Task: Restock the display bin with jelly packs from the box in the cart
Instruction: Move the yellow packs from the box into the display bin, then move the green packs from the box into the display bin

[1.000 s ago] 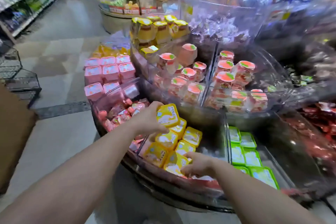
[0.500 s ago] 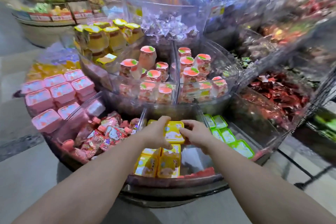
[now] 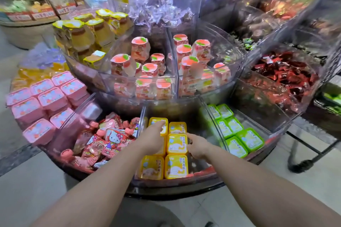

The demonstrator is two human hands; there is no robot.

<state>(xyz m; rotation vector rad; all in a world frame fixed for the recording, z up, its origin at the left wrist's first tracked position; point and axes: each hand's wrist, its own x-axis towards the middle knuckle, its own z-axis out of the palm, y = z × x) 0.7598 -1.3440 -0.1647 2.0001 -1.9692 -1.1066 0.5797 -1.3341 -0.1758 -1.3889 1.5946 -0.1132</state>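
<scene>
Yellow jelly packs (image 3: pixel 176 144) lie in two rows in the clear display bin (image 3: pixel 203 164) on the bottom tier of a round stand. My left hand (image 3: pixel 151 139) reaches over the left row with straight fingers, its fingertips touching the far yellow pack (image 3: pixel 158 122). My right hand (image 3: pixel 197 145) rests beside the middle pack of the right row, fingers loosely extended, holding nothing. The box and the cart are out of view.
Green jelly packs (image 3: pixel 238 138) fill the bin to the right, pink pouches (image 3: pixel 108 140) the bin to the left, pink packs (image 3: pixel 46 101) further left. Peach jelly cups (image 3: pixel 156 72) and yellow cups (image 3: pixel 88 31) stand on the upper tier. A black rack leg (image 3: pixel 302 160) stands at right.
The yellow pack that both hands held has been set down at the far end of the bin. Both hands have let go and the packs now lie in neat rows.
</scene>
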